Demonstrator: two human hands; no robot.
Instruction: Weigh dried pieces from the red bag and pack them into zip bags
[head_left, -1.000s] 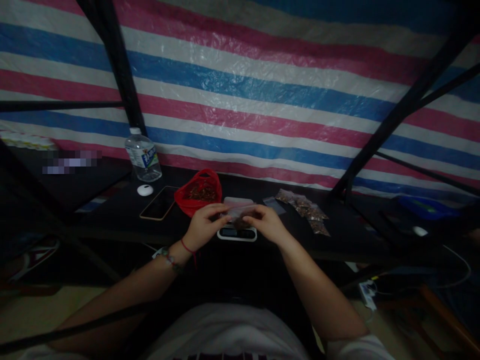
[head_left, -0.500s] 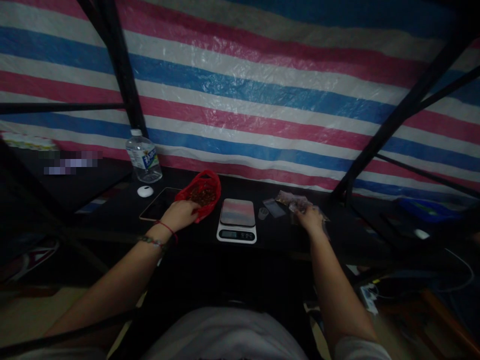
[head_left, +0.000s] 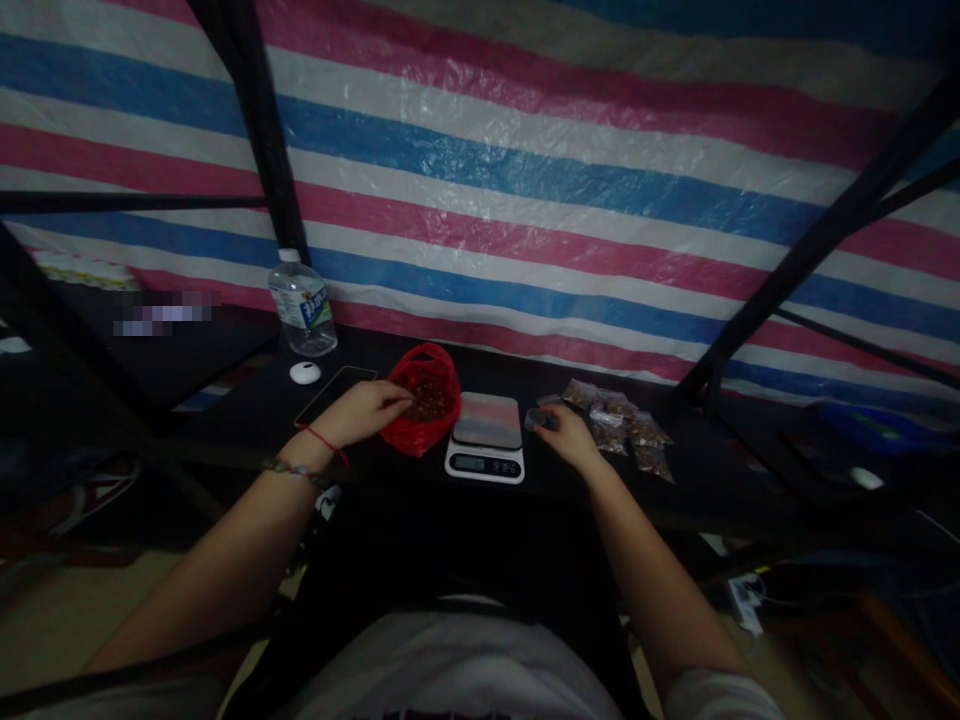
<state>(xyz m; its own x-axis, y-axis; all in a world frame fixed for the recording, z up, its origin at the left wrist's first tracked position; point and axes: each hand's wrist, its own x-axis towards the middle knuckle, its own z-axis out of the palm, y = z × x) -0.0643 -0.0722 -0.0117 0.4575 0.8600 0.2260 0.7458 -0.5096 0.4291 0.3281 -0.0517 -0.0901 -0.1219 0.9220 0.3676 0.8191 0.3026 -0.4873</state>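
A red plastic bag (head_left: 422, 437) stands with its mouth wide, small brown pieces (head_left: 429, 402) inside. My left hand (head_left: 367, 408) reaches over its left rim, fingers pinched together just above the pieces; what they hold, if anything, is too small to make out. Right of the bag sits a white digital kitchen scale (head_left: 486, 436) with a bare metal plate. On its far side my right hand (head_left: 568, 434) has closed on a small clear plastic cup (head_left: 535, 418). Several small clear bags of brown pieces (head_left: 611, 432) lie to the right of that hand.
A dark phone or tablet (head_left: 334, 392) lies partly behind my left hand. Beyond it are a white mouse-shaped object (head_left: 305, 373) and a big clear bottle (head_left: 304, 310). Black metal bars (head_left: 262, 140) rise at both sides before a striped plastic sheet (head_left: 510, 200).
My right hand has left the small filled bags, moved left and taken hold of the clear cup. My left hand has shifted from the bag's near rim to over its contents. The view has shifted slightly.
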